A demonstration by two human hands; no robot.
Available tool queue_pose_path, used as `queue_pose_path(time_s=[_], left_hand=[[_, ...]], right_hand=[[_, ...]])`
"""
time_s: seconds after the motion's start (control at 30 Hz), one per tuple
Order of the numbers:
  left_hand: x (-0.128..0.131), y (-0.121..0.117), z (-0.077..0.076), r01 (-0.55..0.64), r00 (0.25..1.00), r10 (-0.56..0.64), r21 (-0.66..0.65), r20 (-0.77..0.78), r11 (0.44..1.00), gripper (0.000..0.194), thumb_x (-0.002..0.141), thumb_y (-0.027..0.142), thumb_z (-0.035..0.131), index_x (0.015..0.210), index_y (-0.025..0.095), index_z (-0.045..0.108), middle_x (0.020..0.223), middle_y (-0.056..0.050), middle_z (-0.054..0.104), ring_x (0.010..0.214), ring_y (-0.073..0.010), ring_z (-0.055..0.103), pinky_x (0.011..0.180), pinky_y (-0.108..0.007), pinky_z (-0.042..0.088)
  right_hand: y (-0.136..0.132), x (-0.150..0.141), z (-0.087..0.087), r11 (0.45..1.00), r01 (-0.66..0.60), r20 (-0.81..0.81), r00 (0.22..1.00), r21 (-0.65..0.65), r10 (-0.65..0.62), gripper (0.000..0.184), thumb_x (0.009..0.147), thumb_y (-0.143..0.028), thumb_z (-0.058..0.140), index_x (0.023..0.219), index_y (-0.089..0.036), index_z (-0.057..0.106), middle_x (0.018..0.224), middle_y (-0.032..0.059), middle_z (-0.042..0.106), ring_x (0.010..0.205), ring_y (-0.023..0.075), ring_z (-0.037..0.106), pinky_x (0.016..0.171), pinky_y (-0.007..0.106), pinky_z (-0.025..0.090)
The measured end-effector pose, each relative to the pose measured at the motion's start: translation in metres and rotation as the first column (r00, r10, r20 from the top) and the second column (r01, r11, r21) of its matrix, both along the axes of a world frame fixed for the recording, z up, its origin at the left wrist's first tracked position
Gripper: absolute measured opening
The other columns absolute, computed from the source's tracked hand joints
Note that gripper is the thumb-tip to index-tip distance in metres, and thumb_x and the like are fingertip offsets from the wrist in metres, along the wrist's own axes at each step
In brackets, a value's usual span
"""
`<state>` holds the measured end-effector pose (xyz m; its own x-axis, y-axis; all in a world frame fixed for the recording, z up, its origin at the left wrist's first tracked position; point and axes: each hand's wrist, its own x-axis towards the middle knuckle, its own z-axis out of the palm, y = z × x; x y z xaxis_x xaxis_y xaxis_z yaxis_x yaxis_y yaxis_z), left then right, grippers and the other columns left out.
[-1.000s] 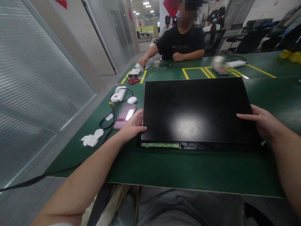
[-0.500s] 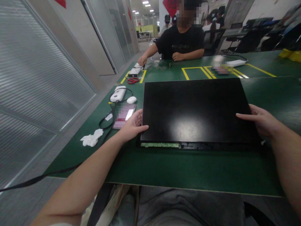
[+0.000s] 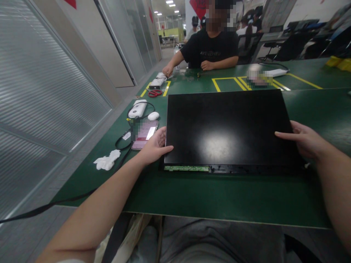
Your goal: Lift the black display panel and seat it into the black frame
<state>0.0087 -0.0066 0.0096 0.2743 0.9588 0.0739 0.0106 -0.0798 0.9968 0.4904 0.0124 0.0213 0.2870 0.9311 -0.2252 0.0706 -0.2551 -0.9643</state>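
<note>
A large black display panel (image 3: 227, 128) lies flat on the green table (image 3: 214, 197), with a narrow green circuit strip (image 3: 186, 168) showing along its near edge. My left hand (image 3: 154, 146) grips the panel's left edge, thumb on top and fingers curled underneath. My right hand (image 3: 304, 140) grips the right edge the same way, thumb laid across the top surface.
Left of the panel lie a phone (image 3: 144, 134), a white scanner with a black cable (image 3: 138, 109), a white mouse (image 3: 153, 115), a crumpled white cloth (image 3: 106, 161) and red scissors (image 3: 155, 93). A person in a black shirt (image 3: 210, 49) sits across the table. Yellow tape lines (image 3: 227, 83) mark the far table.
The panel's far edge has shifted very slightly. Both hands stay on the side edges in nearly the same place.
</note>
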Motion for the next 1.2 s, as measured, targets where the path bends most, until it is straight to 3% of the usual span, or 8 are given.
queue_pose_path(time_s=[0.73, 0.97, 1.07, 1.2], left_hand=[[0.0, -0.001, 0.001, 0.012, 0.995, -0.01, 0.021, -0.103, 1.0, 0.074, 0.068, 0.022, 0.081, 0.135, 0.018, 0.048, 0.141, -0.014, 0.057, 0.139, -0.0332, 0.049, 0.119, -0.051, 0.036], [-0.001, -0.001, 0.0, 0.063, 0.976, -0.036, 0.124, -0.213, 0.99, 0.074, 0.075, 0.028, 0.076, 0.142, 0.017, 0.046, 0.146, -0.015, 0.054, 0.143, -0.0354, 0.044, 0.121, -0.052, 0.035], [-0.006, 0.001, -0.001, 0.07, 0.934, 0.031, 0.266, -0.357, 0.961, 0.076, 0.078, 0.032, 0.074, 0.146, 0.015, 0.044, 0.152, -0.018, 0.045, 0.146, -0.0347, 0.039, 0.124, -0.051, 0.029], [-0.012, 0.002, -0.001, 0.076, 0.799, 0.165, 0.368, -0.578, 0.927, 0.078, 0.081, 0.041, 0.07, 0.148, 0.013, 0.044, 0.157, -0.019, 0.037, 0.15, -0.0339, 0.031, 0.126, -0.05, 0.023]], right_hand=[[0.001, 0.001, -0.003, 1.0, -0.003, 0.031, 1.0, -0.007, 0.004, 0.051, 0.052, -0.018, 0.083, 0.101, -0.029, 0.07, 0.112, 0.0024, 0.076, 0.096, 0.0236, 0.073, 0.078, 0.033, 0.063], [0.0, 0.001, -0.001, 1.0, 0.018, 0.103, 0.995, 0.006, -0.019, 0.052, 0.049, -0.021, 0.085, 0.098, -0.028, 0.068, 0.102, 0.0028, 0.076, 0.094, 0.0259, 0.073, 0.077, 0.037, 0.064], [-0.001, 0.0, 0.0, 1.0, 0.001, 0.111, 0.994, 0.022, -0.003, 0.052, 0.048, -0.023, 0.086, 0.097, -0.027, 0.068, 0.099, 0.0039, 0.077, 0.094, 0.0275, 0.073, 0.078, 0.039, 0.064], [-0.002, -0.001, -0.001, 0.999, -0.022, 0.137, 0.99, 0.039, 0.017, 0.057, 0.046, -0.026, 0.088, 0.1, -0.028, 0.07, 0.103, 0.0042, 0.077, 0.095, 0.0275, 0.073, 0.079, 0.039, 0.064]])
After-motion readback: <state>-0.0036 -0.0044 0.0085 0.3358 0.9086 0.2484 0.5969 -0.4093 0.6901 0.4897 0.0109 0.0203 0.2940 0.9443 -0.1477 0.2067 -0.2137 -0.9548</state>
